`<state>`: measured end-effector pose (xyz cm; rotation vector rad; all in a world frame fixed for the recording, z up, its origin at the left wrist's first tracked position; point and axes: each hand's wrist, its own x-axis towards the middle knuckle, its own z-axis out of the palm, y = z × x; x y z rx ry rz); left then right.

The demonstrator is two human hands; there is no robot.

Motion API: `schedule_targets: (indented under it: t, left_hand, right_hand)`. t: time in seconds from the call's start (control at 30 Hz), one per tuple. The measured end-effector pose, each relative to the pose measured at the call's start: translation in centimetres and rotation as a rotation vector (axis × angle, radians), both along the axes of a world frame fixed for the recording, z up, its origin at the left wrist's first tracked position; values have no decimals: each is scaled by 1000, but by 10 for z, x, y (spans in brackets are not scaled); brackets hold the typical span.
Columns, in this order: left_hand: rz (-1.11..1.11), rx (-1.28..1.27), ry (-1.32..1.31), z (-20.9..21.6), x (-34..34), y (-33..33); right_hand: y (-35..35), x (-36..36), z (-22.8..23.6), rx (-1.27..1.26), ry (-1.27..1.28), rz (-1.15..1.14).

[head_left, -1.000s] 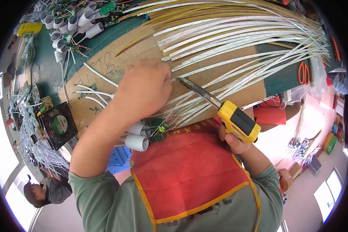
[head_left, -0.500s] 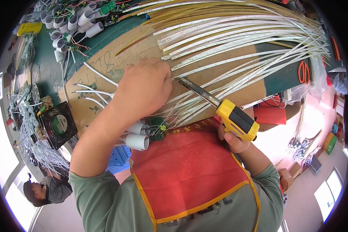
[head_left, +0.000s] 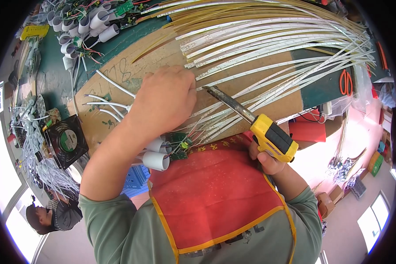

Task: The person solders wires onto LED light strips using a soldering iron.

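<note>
My left hand (head_left: 166,99) is closed above the cardboard sheet (head_left: 132,72), fingers curled down by the end of one thin white LED strip (head_left: 237,78). What it pinches is hidden behind the knuckles. In my right hand (head_left: 269,162) is a yellow and black soldering gun (head_left: 275,137), its metal barrel angled up and left. The tip lies close to that strip's end, just right of my left fingers. Below my left wrist are white plastic cylinders (head_left: 155,161) and a green circuit board (head_left: 178,152), with thin wires running toward more strips.
Many LED strips (head_left: 259,26) fan across the bench's far side. White housings with boards (head_left: 99,20) crowd the far left. A black fan (head_left: 67,141) and bundled white cables (head_left: 44,163) sit left. Orange-handled scissors (head_left: 346,82) lie right. Another person (head_left: 53,218) is at lower left.
The soldering gun and my right hand have shifted slightly right and down, drawing the tip a little away from my left fingers. My left hand stays almost still.
</note>
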<state>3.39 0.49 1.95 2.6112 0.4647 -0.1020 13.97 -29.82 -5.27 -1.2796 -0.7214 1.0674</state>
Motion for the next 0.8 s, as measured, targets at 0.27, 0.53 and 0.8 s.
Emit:
schedule_targets:
  t: [0.27,0.53,0.8]
  left_hand:
    - [10,19,0,1,1,-2]
    - [-13,33,14,0,3,-2]
    - [-6,-23,19,-2,2,0]
  right_hand:
    - [3,7,6,31,-145,-38]
    - [22,36,16,186,-180,-189]
    - [45,48,6,113,40,-449]
